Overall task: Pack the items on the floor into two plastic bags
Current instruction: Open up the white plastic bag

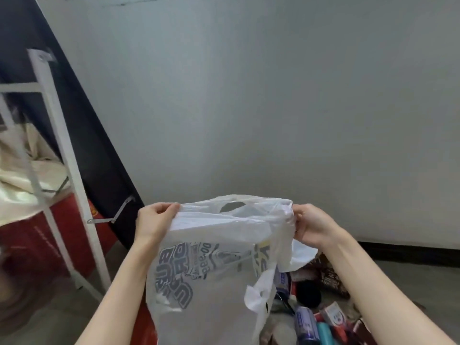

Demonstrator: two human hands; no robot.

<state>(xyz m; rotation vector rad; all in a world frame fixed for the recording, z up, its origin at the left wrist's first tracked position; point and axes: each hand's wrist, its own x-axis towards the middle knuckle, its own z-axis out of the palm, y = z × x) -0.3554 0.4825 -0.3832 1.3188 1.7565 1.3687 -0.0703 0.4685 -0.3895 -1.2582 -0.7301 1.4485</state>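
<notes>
I have the white plastic bag (214,270) held up in front of the grey wall (273,95), my left hand (153,221) pinching the top edge at one corner and my right hand (311,226) pinching the bunched edge at the other, so the mouth is stretched between them. The bag hangs down over the floor (its dark print reads mirrored through the plastic). The loose items (321,317), among them small bottles and packets, lie on the floor at lower right, just beside it.
</notes>
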